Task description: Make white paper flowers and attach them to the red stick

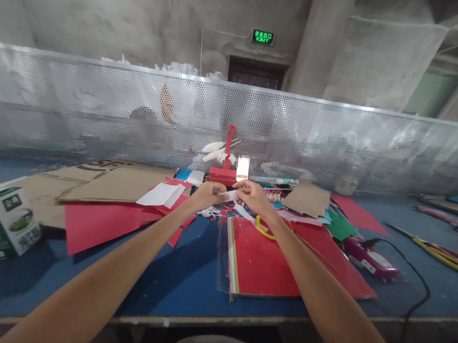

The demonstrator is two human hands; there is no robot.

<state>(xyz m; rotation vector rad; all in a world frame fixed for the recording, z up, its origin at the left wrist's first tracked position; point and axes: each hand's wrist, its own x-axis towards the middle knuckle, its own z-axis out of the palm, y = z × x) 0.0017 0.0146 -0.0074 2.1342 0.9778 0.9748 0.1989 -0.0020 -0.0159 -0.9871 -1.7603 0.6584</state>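
Note:
Both hands meet above the middle of the worktable, pinching a small strip of white paper (229, 195) between them. My left hand (211, 193) is closed on the strip's left end, and my right hand (253, 194) is closed on its right end. Below my right hand another white paper strip (245, 214) slants down toward a yellow ring-shaped loop (264, 230). That loop rests on a stack of red sheets (265, 267), partly behind my right forearm. Just beyond the hands stand a red box-like piece (221, 175) and a lit phone (242, 168).
Cardboard pieces (115, 182), a red sheet (101, 223) and a green-white carton (10, 223) lie left. To the right are a purple device (374, 260) with a black cable and yellow-handled pliers-like tools (437, 254). A perforated metal panel (312, 130) closes off the back.

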